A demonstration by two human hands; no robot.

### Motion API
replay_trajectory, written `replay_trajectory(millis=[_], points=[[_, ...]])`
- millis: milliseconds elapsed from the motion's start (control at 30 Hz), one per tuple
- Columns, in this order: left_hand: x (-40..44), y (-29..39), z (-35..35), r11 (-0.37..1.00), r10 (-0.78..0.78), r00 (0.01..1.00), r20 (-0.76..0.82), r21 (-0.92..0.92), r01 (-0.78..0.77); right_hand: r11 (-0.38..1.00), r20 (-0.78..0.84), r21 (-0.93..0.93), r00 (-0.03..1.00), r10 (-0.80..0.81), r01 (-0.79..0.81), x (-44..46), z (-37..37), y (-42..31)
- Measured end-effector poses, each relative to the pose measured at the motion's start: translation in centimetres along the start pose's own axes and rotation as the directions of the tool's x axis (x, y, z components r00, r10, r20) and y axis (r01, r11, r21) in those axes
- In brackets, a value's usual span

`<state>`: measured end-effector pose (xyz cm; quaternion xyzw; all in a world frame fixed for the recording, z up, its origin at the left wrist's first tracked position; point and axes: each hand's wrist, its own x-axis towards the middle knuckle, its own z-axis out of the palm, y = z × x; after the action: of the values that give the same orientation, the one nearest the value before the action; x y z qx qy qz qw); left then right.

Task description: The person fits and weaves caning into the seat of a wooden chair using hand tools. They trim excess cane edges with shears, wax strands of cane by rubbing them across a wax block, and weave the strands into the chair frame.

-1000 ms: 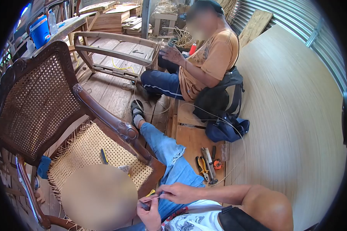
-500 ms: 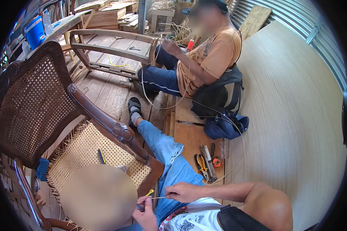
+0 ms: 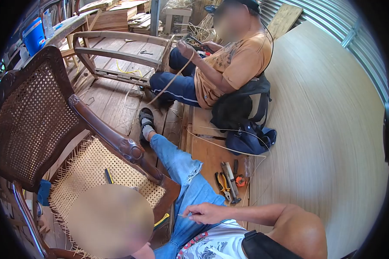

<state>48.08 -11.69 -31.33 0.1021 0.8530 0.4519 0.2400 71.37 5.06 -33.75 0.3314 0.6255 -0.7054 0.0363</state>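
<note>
My right hand is closed in a pinch on a thin cane strand, above my jeans and beside the chair's front rail. My left hand shows only in part at the bottom; a blurred patch hides its fingers. Left of my leg stands a dark carved wooden armchair with a woven cane seat, loose strand ends sticking out along its edge. A yellow-and-black handled tool lies at the seat's front corner, near both hands. Another dark tool with a yellow edge rests on the cane.
Pliers, a hammer and an orange tape measure lie on the board to my right. Ahead, a seated co-worker holds a cane strip and a dark tool beside a bare wooden frame. A dark bag lies behind them.
My left hand has moved down and left, behind the blurred patch, away from the strand. My right hand has shifted slightly left. The co-worker now holds a wider strip and a dark tool.
</note>
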Motion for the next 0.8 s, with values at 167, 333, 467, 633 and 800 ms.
replay_trajectory(millis=[167,333,467,633,800], points=[[-3.3,1.9,1.5,0.948,0.157,0.885,0.437,-0.319,-0.01,0.992,0.2,0.126,0.979,-0.039,0.014,1.4,1.0,-1.7],[-3.3,0.7,4.9,0.901,0.249,0.934,0.257,-0.414,-0.127,0.968,0.14,0.228,0.981,-0.137,0.103,3.1,3.5,-1.2],[-1.4,-1.1,6.3,0.897,0.284,0.932,0.226,-0.407,-0.175,0.971,0.069,0.216,0.99,-0.12,0.103,3.7,3.5,-2.5],[-0.6,-0.2,4.7,0.841,-0.052,0.856,0.514,-0.44,0.315,0.923,0.037,0.384,0.998,-0.044,0.026,6.2,4.4,-2.8],[-0.9,-2.1,4.0,0.689,-0.079,0.887,0.454,-0.619,0.378,0.934,0.107,0.35,0.993,0.042,-0.077,7.2,5.9,-1.7]])
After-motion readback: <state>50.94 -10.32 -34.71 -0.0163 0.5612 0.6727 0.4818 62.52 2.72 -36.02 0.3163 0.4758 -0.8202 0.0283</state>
